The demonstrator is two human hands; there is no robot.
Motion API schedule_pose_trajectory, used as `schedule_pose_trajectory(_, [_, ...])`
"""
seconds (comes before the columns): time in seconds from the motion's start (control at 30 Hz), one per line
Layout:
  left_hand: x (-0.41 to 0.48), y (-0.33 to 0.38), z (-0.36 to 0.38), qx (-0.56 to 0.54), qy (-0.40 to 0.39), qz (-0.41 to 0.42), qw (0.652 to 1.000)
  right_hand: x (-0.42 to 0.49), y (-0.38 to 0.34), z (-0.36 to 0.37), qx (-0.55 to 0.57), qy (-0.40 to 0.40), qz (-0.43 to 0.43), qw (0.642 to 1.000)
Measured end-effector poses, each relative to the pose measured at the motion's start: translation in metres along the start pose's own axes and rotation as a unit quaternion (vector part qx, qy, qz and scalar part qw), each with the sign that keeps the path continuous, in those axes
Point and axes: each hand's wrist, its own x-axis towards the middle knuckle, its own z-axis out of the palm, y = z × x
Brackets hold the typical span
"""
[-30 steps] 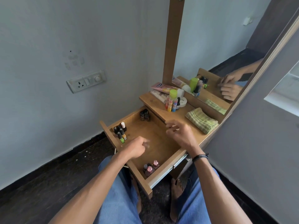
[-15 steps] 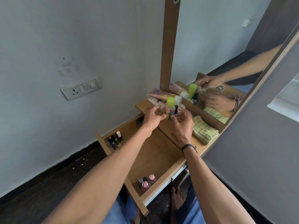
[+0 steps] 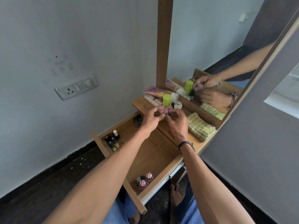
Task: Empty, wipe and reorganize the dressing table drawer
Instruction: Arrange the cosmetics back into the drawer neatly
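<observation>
The drawer (image 3: pixel 145 156) stands open under the surface (image 3: pixel 144 105). Up there the left hand (image 3: pixel 150 120) and right hand (image 3: pixel 177 122) both pinch a cluster of bottles (image 3: pixel 164 109). These are probably light, hard, slippery and breakable, so best held round the bodies, not the caps.

One wide-angle camera sits on the person's head, facing forward and steeply down. The forearms (image 3: pixel 113 167) enter from the near bottom edge and stretch to mid-frame, where the small bottles (image 3: pixel 164 109) on the desk (image 3: pixel 140 104) lie close to centre. The open drawer (image 3: pixel 158 152) is nearer, below. The wall (image 3: pixel 80 38) fills the far left, and the mirror (image 3: pixel 210 46) at far right shows the same desk from behind.
</observation>
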Motion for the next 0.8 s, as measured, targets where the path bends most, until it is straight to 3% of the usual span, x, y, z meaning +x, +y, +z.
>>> schedule_pose_trajectory(0.33, [-0.005,-0.007,-0.004,0.014,0.0,0.04,0.999,-0.002,0.0,-0.002,0.02,-0.024,-0.015,0.999])
schedule_pose_trajectory(0.57, [-0.018,-0.004,-0.017,0.016,-0.014,0.112,0.994,-0.009,-0.001,-0.004,0.021,-0.032,-0.038,0.999])
schedule_pose_trajectory(0.8, [-0.038,-0.004,-0.026,0.058,0.043,0.121,0.99,-0.015,-0.008,-0.005,0.021,-0.1,-0.05,0.993])
